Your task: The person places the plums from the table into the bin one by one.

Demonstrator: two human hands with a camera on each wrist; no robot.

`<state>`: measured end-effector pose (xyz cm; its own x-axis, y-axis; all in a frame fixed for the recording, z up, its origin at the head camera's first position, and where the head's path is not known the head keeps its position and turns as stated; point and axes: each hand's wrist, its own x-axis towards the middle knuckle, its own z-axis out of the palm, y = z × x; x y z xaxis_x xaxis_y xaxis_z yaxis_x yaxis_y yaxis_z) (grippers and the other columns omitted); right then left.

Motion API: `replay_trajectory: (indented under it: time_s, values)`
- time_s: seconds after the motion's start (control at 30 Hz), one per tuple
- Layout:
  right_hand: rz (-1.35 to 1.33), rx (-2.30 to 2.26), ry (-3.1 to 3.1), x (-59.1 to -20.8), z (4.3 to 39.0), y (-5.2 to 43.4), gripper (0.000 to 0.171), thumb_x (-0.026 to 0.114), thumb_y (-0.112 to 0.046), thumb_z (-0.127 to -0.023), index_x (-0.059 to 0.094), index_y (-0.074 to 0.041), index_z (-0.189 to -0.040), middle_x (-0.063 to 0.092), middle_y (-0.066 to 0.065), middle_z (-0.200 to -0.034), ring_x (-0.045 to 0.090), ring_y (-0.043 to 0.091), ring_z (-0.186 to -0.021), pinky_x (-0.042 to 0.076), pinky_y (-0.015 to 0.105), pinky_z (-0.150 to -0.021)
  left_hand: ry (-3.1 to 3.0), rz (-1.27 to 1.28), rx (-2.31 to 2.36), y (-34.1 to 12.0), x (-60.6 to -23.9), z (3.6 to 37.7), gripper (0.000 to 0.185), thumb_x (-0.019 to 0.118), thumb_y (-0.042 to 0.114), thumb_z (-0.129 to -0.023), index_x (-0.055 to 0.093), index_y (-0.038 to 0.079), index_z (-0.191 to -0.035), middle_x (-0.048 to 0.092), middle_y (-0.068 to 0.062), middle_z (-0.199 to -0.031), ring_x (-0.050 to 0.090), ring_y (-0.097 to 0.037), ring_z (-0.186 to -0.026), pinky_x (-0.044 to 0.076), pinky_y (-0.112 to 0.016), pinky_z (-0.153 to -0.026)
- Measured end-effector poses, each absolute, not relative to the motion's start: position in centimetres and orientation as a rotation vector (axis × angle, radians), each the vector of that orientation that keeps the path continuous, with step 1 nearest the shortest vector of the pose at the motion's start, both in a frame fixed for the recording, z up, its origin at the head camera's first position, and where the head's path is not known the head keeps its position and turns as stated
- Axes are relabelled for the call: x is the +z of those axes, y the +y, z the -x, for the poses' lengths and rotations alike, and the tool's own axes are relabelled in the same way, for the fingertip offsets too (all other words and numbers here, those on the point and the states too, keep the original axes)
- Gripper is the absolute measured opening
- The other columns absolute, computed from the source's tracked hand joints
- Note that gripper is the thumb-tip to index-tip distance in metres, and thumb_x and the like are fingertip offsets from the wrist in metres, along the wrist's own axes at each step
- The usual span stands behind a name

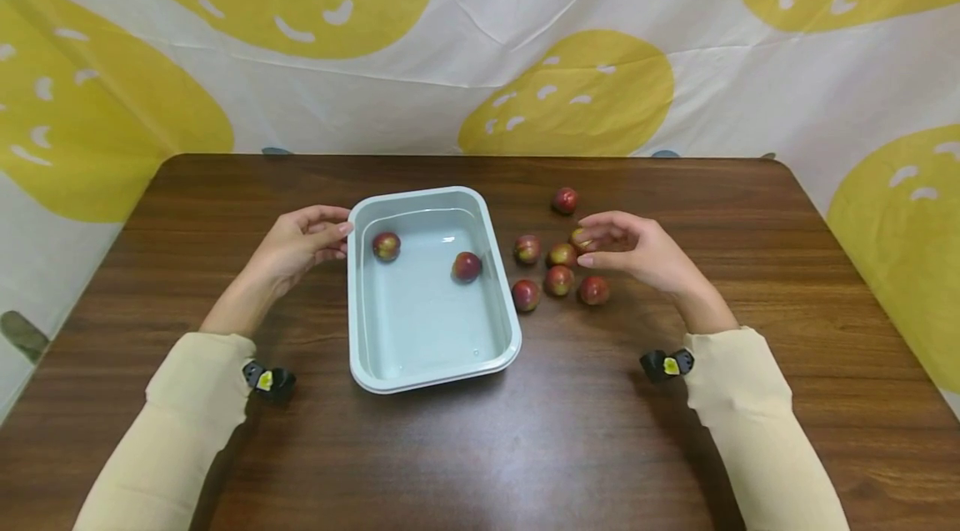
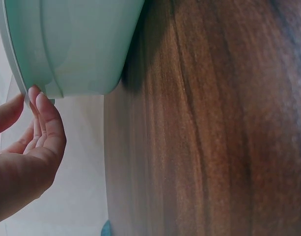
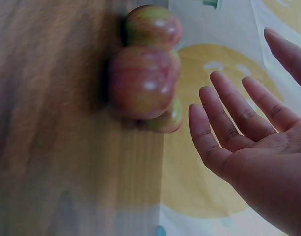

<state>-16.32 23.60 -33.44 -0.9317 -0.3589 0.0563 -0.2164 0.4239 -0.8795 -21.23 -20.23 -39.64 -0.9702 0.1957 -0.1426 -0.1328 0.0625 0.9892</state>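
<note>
1. Seven plums (image 1: 559, 281) on the counter (image 1: 600, 448), beside the tub (image 1: 423, 327) holding two more; probably light, firm, slick-skinned and bruisable, best cupped round the sides.
2. Left hand (image 1: 303, 246): fingers pinching the tub's rim.
3. Right hand (image 1: 645, 254): fingers parted, holding nothing, near the plums.

One upright, pale blue-green rectangular tub (image 1: 420, 323), its left rim pinched by the left hand (image 1: 303, 246), contains two separated red-and-yellow fruits (image 1: 467, 267), with seven similar round fruits (image 1: 558, 281) lying beyond its right side, one partly hidden by the right hand (image 1: 641, 252).
</note>
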Motion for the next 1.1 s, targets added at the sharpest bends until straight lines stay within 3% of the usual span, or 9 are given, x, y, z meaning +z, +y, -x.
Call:
replay_trajectory:
  time_s: [0.23,0.47,0.77,1.1]
  values:
    - [0.465,-1.512,2.536,-34.7,15.9,24.6,0.044,0.071,-0.007,-0.079,0.053,0.005,-0.118,0.061,0.021,-0.107,0.059,0.02,-0.096,0.047,0.02,-0.077,2.151,-0.063,1.945,-19.0,-36.5,19.4,0.045,0.064,0.02,-0.087,0.049,-0.006,-0.12,0.064,-0.007,-0.092,0.061,-0.015,-0.075,0.053,-0.03,-0.072]
    - [0.49,-1.547,2.478,-35.6,15.6,25.3,0.045,0.07,-0.001,-0.078,0.051,0.008,-0.119,0.058,0.028,-0.108,0.058,0.022,-0.095,0.047,0.02,-0.076,2.105,-0.071,1.982,-19.7,-38.0,20.2,0.044,0.066,0.021,-0.085,0.051,-0.003,-0.119,0.064,-0.009,-0.094,0.062,-0.017,-0.076,0.054,-0.029,-0.07]
    - [0.458,-1.491,2.441,-36.3,15.4,25.9,0.048,0.072,-0.004,-0.077,0.052,0.005,-0.119,0.058,0.024,-0.111,0.056,0.025,-0.1,0.047,0.021,-0.078,2.111,-0.055,1.975,-20.2,-39.3,21.0,0.051,0.071,0.029,-0.08,0.053,0.001,-0.118,0.064,-0.009,-0.095,0.062,-0.017,-0.077,0.054,-0.029,-0.071]
    - [0.498,-1.447,2.442,-36.8,15.4,26.1,0.046,0.075,0.0,-0.072,0.055,0.008,-0.113,0.06,0.024,-0.107,0.059,0.014,-0.092,0.048,0.021,-0.077,2.156,-0.028,1.898,-18.5,-35.0,18.6,0.043,0.056,0.012,-0.091,0.042,-0.011,-0.125,0.063,0.002,-0.084,0.059,-0.01,-0.072,0.053,-0.025,-0.072]
